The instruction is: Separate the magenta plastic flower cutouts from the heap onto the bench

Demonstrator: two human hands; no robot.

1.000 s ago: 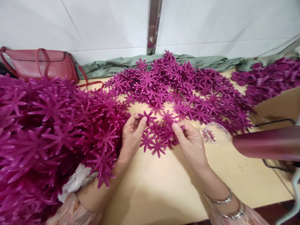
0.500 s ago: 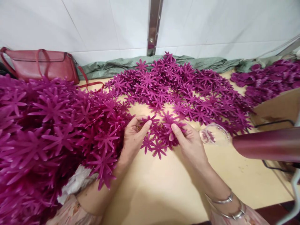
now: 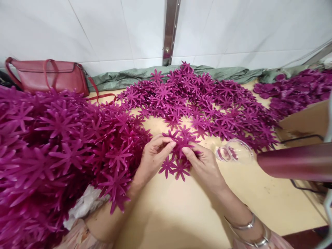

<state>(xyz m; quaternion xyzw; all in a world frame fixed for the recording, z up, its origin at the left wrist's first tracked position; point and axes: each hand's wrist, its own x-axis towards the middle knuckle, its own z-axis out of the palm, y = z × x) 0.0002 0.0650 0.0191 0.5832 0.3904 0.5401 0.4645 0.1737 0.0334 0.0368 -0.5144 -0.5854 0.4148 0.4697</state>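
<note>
My left hand [image 3: 157, 153] is closed in a pinch, thumb against forefinger, at the edge of a purple star-shaped flower piece [image 3: 183, 141]. Close to its right, my right hand [image 3: 204, 164] pinches a small bunch of the same flower pieces between thumb and fingers. The fingertips of both hands are partly hidden by the petals. Just below the bunch, two loose flower pieces [image 3: 180, 169] lie on the pale yellow tabletop [image 3: 166, 214].
A big heap of flower pieces [image 3: 62, 148] rises at the left, another pile [image 3: 186, 90] lies behind. Clear round plastic containers [image 3: 240, 152] sit right of my hands, beside a dark red cylinder [image 3: 295, 162]. A red handbag [image 3: 52, 76] stands back left; green cloth [image 3: 121, 79] runs along the wall.
My hands have drawn closer together, the left moving right and the right moving left with its bunch. The whole view has shifted slightly.
</note>
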